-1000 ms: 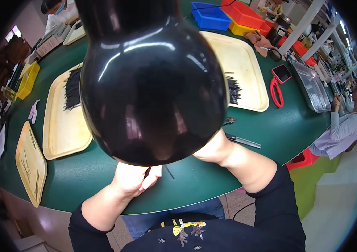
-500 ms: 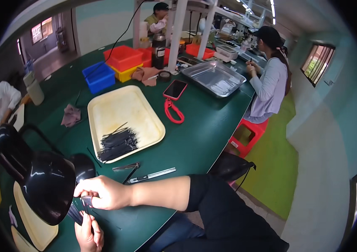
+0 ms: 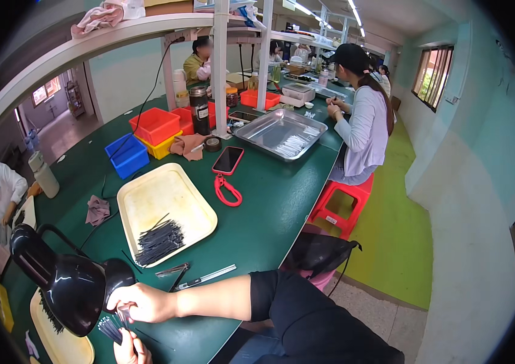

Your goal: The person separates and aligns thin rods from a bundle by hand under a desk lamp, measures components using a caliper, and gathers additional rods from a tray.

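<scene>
Under the black desk lamp (image 3: pixel 78 294), my left hand (image 3: pixel 131 348) is closed on a fanned bundle of thin black wire-like strips (image 3: pixel 109 328) with pale tips. Just above it, my right hand (image 3: pixel 143 303) pinches a small dark metal tool (image 3: pixel 124 315); its kind is hard to make out. That tool is close to the strips' ends; I cannot tell whether it touches them. Beyond my hands a cream tray (image 3: pixel 166 182) holds a heap of similar black strips (image 3: pixel 159 242). A craft knife (image 3: pixel 207 276) and a folding metal tool (image 3: pixel 173 271) lie by my right forearm.
A second cream tray (image 3: pixel 78 349) with black strips sits left of the lamp. Farther off are a red-cased phone (image 3: pixel 228 160), a metal tray (image 3: pixel 257 133) with white pieces, and blue (image 3: pixel 127 156) and red (image 3: pixel 155 125) bins. A co-worker (image 3: pixel 360 121) sits on a red stool (image 3: pixel 345 209).
The view has tilted upward, so the table things sit lower in it and more of the shelf shows. My hands stay close together under the lamp, and the bundle's pale tips show more clearly.
</scene>
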